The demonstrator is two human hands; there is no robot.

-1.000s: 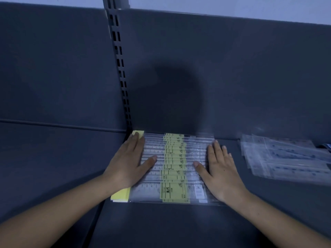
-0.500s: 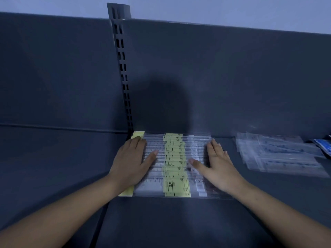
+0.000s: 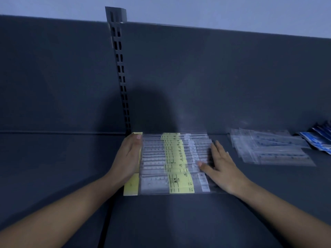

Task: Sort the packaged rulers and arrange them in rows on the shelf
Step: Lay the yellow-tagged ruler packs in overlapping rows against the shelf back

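The step in hand is judged to be the squaring of one laid row. The row of packaged rulers [image 3: 172, 158] lies flat on the shelf [image 3: 179, 221], just right of the slotted upright [image 3: 120, 68], and runs from the near edge toward the back panel [image 3: 215, 77]. The clear sleeves overlap like shingles, and their yellow labels form a band down the middle. The left hand [image 3: 129, 156] has its fingers straight and together, set along the left ends of the sleeves over the yellow header cards; it grips nothing. The right hand [image 3: 222, 165] rests flat with fingers spread on the right ends of the sleeves, thumb on the plastic; it also grips nothing. The two hands bracket the row from opposite ends. To the right, well apart from the row, a loose pile of packaged rulers [image 3: 268, 149] lies fanned and unaligned, with blue packets [image 3: 318, 140] beyond it at the far right. The task is judged partly done: one row is laid and the pile is not yet arranged. The next move calls for lifting both hands off without dragging the slippery sleeves, then gathering the pile and laying it as a second row beside the first, ends aligned.
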